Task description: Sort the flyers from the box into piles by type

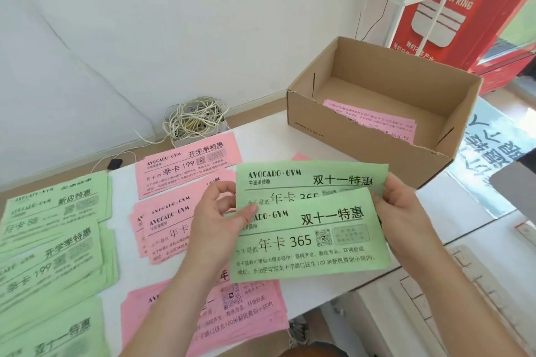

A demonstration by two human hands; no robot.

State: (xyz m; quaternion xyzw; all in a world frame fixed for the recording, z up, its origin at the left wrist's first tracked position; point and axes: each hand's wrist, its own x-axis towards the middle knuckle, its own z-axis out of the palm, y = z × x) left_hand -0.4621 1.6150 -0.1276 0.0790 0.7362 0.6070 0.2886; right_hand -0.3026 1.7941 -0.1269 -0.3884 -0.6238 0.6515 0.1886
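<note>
Green and pink, all black print.
My green flyers (313,226) match the green piles (55,240); pink piles (185,168) on white table (261,136); brown box (377,66).

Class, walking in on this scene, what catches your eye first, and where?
Two green flyers, fanned, sit centre frame, pinched by the left hand and right hand at either edge. Behind them to the right stands an open cardboard box with pink flyers inside; green piles and pink piles lie at left.

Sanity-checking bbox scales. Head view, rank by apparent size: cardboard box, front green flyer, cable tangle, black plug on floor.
1. cardboard box
2. front green flyer, nearer the camera, so it looks bigger than it is
3. cable tangle
4. black plug
</note>
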